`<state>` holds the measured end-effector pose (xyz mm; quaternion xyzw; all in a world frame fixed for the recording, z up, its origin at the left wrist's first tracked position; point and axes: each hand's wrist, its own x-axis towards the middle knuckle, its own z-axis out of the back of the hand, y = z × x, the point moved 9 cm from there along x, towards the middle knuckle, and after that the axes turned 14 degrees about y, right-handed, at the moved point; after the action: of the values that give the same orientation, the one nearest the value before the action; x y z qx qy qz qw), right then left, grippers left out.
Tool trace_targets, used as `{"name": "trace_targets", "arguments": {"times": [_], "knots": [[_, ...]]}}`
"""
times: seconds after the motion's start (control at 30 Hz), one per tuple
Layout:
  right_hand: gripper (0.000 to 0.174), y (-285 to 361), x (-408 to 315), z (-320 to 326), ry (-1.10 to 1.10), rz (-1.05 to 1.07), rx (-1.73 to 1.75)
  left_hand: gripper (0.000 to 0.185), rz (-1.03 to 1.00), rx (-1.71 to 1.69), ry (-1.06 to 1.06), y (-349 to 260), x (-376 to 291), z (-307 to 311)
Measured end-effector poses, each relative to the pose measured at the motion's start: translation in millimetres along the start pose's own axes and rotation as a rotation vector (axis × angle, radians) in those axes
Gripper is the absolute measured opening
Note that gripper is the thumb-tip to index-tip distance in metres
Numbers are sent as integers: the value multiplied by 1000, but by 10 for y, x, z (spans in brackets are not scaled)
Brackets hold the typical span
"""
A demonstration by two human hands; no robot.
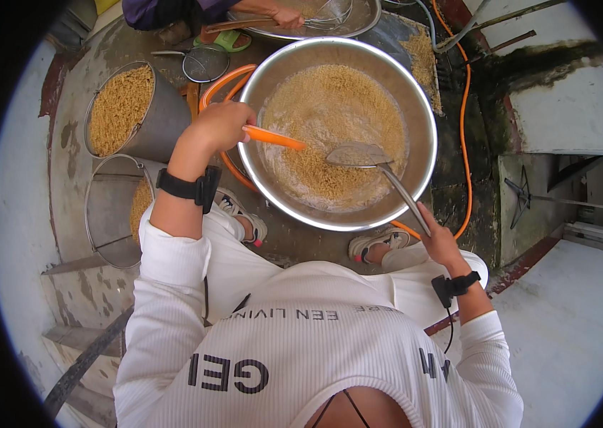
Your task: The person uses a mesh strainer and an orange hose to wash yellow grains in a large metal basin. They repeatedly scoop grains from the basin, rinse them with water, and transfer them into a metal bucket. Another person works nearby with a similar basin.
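Note:
A large round metal basin (427, 134) stands before me, holding cloudy water and yellowish grain (328, 179). My left hand (225, 124) grips an orange hose (276, 137) near its end, which points over the grain. In my right hand (440, 239) is the metal handle of a mesh skimmer (359, 155). The skimmer's head lies at the surface of the water, right of the hose end, and its handle slants down over the basin's rim. From my left hand the hose loops down outside the basin's left side.
Left of the basin, a metal bucket (165, 115) heaped with grain lies tilted beside another bucket (111, 214) partly filled. A co-worker's hand (289, 17) holds a wire skimmer over a second basin (368, 21). A strainer (205, 63) rests nearby; orange hose (463, 134) runs along the right floor.

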<state>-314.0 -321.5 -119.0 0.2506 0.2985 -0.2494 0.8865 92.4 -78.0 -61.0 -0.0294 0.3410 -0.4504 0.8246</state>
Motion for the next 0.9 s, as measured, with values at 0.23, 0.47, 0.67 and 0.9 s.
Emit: {"name": "trace_targets", "arguments": {"times": [0.23, 0.47, 0.67, 0.9], "knots": [[85, -52, -336, 228, 181, -65, -26, 31, 37, -2, 67, 31, 35, 1], [78, 315, 379, -496, 103, 142, 574, 29, 43, 16, 11, 152, 15, 17], [74, 478, 916, -655, 156, -90, 833, 26, 68, 22, 1, 181, 11, 27], [76, 1002, 1534, -368, -120, 164, 364, 27, 42, 26, 0, 108, 18, 40]]}}
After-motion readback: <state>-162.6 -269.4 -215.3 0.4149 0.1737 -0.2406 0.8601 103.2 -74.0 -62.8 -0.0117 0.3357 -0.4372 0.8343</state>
